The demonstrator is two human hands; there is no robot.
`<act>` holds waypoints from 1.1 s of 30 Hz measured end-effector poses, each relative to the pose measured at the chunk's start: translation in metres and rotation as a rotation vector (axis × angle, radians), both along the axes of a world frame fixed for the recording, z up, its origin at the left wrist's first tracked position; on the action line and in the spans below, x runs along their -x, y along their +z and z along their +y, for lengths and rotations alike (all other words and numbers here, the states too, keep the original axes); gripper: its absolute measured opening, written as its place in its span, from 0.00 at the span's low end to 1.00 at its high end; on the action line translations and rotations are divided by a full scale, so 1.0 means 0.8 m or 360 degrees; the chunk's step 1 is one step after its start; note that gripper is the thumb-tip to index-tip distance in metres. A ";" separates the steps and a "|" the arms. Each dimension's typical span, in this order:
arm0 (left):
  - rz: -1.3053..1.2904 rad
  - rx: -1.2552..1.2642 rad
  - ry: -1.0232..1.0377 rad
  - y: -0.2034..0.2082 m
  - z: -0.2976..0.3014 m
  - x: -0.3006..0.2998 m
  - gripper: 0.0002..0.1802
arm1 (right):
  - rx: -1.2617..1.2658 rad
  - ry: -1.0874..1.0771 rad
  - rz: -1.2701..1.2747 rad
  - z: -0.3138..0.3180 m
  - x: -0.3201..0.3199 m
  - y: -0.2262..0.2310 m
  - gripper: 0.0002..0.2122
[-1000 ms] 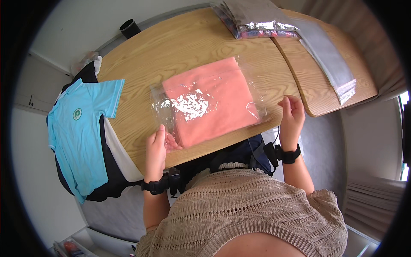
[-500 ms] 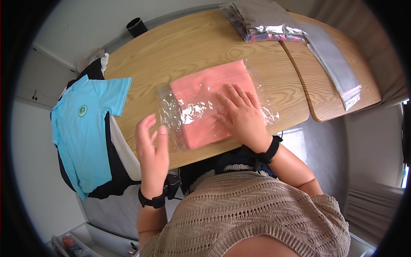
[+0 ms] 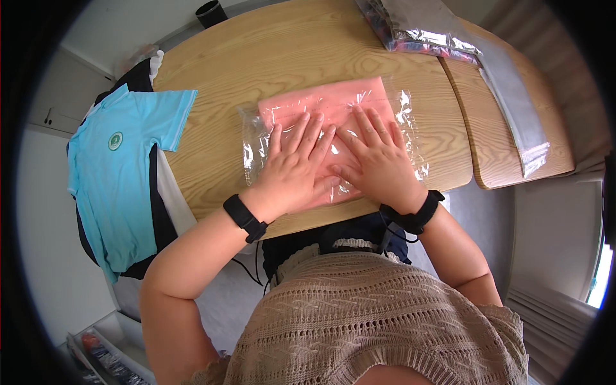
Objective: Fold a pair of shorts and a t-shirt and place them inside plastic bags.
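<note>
A folded salmon-pink garment (image 3: pixel 321 96) lies inside a clear plastic bag (image 3: pixel 251 151) near the front edge of the wooden table. The bag's loose film sticks out on both sides of the cloth, wrinkled and shiny. My left hand (image 3: pixel 295 160) rests flat on the left half of the bag, fingers spread and pointing away from me. On the right half lies my right hand (image 3: pixel 378 157), also flat with its fingers apart. The two thumbs come close together over the lower middle of the package. Both palms cover part of the cloth.
A light-blue polo shirt (image 3: pixel 125 173) with a round badge drapes over dark and white cloth at the table's left end. At the far right are a stack of bagged items (image 3: pixel 417 29) and flat clear bags (image 3: pixel 513 102). A black bin (image 3: pixel 210 13) stands behind the table (image 3: pixel 256 51).
My left hand has come down from the air at the left onto the bag and flattened there. My right hand stays on the bag. The whole view has shifted slightly.
</note>
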State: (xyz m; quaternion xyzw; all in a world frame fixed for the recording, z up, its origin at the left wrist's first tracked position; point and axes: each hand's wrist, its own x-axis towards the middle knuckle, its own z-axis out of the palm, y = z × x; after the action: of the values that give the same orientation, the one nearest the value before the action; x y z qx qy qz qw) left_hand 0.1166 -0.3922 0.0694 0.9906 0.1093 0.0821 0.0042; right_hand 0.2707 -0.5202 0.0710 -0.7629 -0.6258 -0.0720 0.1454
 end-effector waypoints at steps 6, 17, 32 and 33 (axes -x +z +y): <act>0.0039 0.0063 -0.0021 -0.001 0.002 -0.001 0.46 | 0.0034 0.0015 0.0041 0.004 -0.002 0.002 0.29; 0.0012 0.0230 -0.0066 -0.007 0.009 -0.002 0.45 | 0.0059 0.0045 0.0085 0.006 -0.007 -0.002 0.28; 0.0191 0.0173 -0.0146 0.026 0.015 0.026 0.40 | -0.0006 -0.0162 0.0029 -0.011 0.006 0.014 0.25; 0.0252 0.0138 -0.0113 0.020 0.017 0.029 0.40 | -0.0007 -0.0152 0.0035 -0.010 0.005 0.014 0.25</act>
State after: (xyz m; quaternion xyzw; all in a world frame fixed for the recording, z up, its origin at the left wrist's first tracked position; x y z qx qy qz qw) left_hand 0.0936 -0.3782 0.0856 0.9961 0.0774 -0.0015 0.0414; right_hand 0.2663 -0.5279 0.0820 -0.7922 -0.5870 -0.0719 0.1505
